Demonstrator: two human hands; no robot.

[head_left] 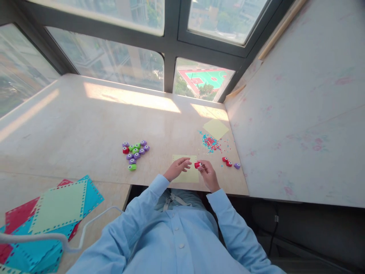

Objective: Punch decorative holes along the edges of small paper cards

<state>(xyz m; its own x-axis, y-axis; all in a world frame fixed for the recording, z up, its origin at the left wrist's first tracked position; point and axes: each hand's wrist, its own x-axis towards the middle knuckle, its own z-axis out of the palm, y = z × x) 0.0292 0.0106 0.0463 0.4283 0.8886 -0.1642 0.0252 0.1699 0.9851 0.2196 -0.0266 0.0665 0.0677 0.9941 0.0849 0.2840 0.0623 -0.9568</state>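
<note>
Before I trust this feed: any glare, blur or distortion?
Head view: sun patches brighten the tabletop near the windows, which look hazy; wide-angle stretch slants the window frame; the red punch in the right hand is soft, detail unclear.

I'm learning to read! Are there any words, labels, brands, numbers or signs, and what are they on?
No text can be read.
Small red plastic punch in the right hand: any marking too small.
Pale-yellow paper sheet by the left hand: no writing shows.
Green-and-red painted court outside: lines, but no readable letters or numbers.
</note>
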